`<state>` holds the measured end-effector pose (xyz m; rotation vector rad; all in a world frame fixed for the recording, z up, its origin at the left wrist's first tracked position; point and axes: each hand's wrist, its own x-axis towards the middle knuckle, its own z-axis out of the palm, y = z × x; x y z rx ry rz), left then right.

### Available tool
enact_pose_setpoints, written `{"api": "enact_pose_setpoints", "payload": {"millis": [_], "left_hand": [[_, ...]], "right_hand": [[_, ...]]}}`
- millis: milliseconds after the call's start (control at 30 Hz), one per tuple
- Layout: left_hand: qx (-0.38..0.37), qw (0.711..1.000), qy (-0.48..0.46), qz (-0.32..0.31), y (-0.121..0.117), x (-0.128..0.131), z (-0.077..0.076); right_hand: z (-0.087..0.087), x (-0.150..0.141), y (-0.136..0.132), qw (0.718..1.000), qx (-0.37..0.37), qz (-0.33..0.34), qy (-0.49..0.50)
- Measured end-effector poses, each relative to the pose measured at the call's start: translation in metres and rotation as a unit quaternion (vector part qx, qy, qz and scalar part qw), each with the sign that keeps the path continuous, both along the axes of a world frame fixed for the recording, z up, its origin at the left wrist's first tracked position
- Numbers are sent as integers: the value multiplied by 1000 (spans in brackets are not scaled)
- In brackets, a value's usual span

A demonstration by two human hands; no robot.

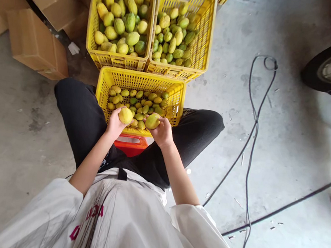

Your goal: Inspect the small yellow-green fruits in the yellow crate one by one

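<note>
Left hand [115, 124] and right hand [163, 133] grip round yellow fruits [125, 115], likely so neither falls, above a yellow plastic crate [173, 86].

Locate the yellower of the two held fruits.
In the head view, the yellower fruit is in the left hand, over the near part of the nearest yellow crate, to the left of the greener fruit in the right hand.

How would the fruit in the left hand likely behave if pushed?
The yellow fruit would probably roll, given its rounded shape. It looks fairly firm: no dent shows. It is likely light, since the left hand holds it alone.
</note>
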<state>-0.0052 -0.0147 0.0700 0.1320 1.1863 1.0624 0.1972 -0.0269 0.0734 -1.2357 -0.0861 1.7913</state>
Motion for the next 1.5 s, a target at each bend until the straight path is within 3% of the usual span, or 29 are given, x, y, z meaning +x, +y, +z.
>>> {"api": "enact_pose_setpoints", "payload": {"millis": [100, 200, 367, 533, 667, 900, 1033, 1167, 1300, 1500], "left_hand": [[7, 999, -36, -13, 1, 1, 4], [25, 999, -14, -30, -1, 4, 6], [-21, 1000, 9, 3, -3, 6, 2], [-35, 999, -11, -36, -3, 6, 7], [-10, 999, 21, -31, -2, 7, 10], [29, 997, 70, -3, -2, 4, 4], [1, 997, 78, 3, -1, 5, 0], [-31, 998, 39, 29, 3, 7, 1], [-14, 999, -39, 32, 4, 6, 6], [10, 1000, -19, -17, -2, 2, 2]], "right_hand": [[4, -2, -1, 1000, 7, 15, -9], [8, -4, -4, 999, 7, 32, -14], [6, -1, -6, 999, 20, 40, -24], [5, -1, -4, 1000, 5, 5, -26], [8, -3, -1, 1000, -9, -11, -9], [4, -1, -2, 1000, 1, -4, 0], [3, -1, -1, 1000, 21, 6, 15], [9, -4, -2, 999, 38, 20, -9], [17, -5, -4, 998, 52, 27, -32], [12, -2, -6, 997, 58, 49, -9]]}}
